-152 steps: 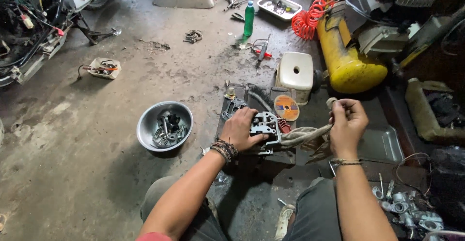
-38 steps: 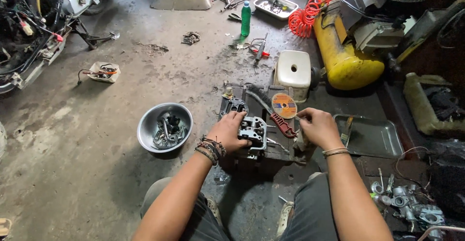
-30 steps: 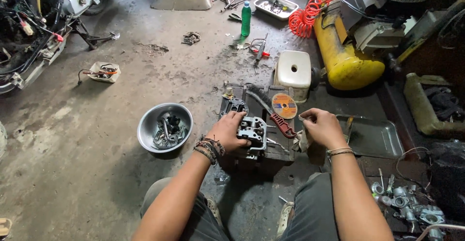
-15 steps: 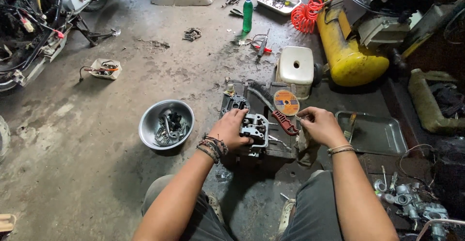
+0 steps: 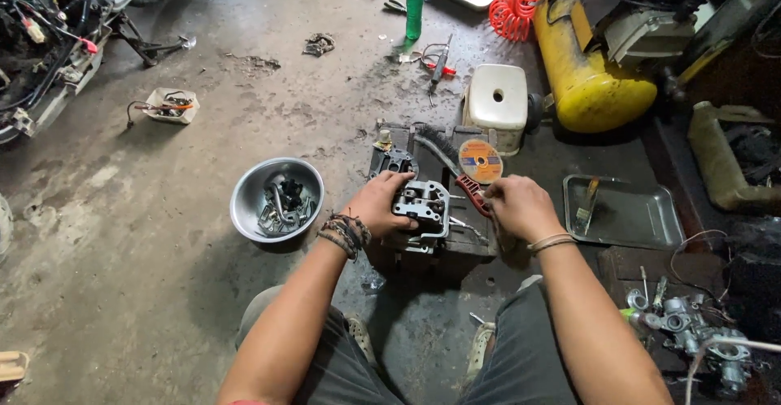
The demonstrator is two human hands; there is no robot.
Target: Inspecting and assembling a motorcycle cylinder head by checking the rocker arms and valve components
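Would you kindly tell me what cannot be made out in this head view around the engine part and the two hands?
- Right hand: its fingertips curl under, so whether they pinch anything is hidden.
- Engine part: its left side is covered by the left hand.
- Metal bowl: the pieces inside are too small to identify.
- Carburettor-like part: dark and partly cut off by the lower right edge.

- stained, dusty concrete floor (image 5: pixel 163 234), grey with darker oily patches
- yellow compressor tank (image 5: pixel 587 71) at upper right, red coiled hose (image 5: pixel 514 6) beside it
- white plastic stool (image 5: pixel 496 112) near the tank
- motorcycle frame (image 5: pixel 49 55) with loose wiring at upper left
- dim, even daylight, soft shadows
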